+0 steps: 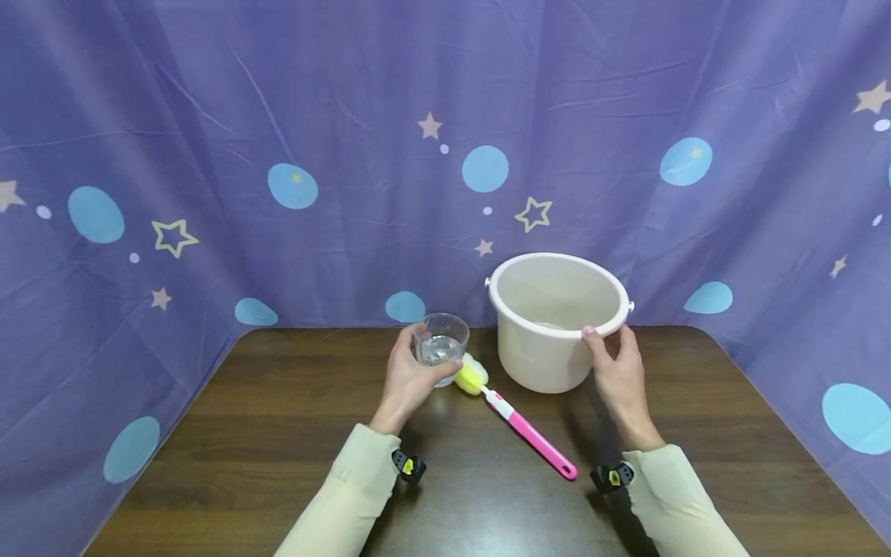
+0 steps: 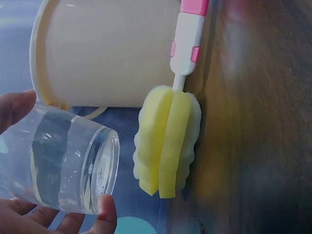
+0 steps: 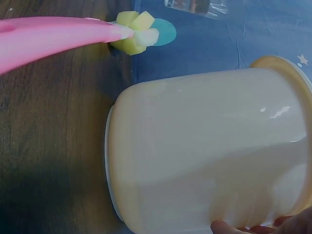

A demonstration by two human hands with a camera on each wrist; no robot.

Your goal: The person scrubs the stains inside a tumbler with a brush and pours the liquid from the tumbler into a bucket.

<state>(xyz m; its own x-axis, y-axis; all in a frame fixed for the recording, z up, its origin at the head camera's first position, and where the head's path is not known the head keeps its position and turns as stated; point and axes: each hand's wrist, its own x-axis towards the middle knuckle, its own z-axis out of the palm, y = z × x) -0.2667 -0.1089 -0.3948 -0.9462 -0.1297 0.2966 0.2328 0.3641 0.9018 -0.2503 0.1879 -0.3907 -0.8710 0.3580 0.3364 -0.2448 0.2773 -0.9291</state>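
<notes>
Cream sleeves [image 1: 346, 486] at frame bottom. Centre: my left hand [image 1: 407, 379] grips a clear round cup [image 1: 442, 350]. Centre right: my right hand [image 1: 619, 381] pinches a round white plastic bucket [image 1: 539, 360] by its rim.

A clear cup [image 1: 440, 350] shows colourless | the bucket [image 1: 543, 362] is creamy white | a brush [image 1: 519, 424] pairs pink handle, white neck and yellow-and-white sponge head [image 1: 471, 376] | the counter [image 1: 278, 441] wears dark brown wood grain | a violet-blue curtain [image 1: 362, 77] carries light-blue ovals, cream stars, pale dots | sleeves [image 1: 351, 481] are pale cream
</notes>
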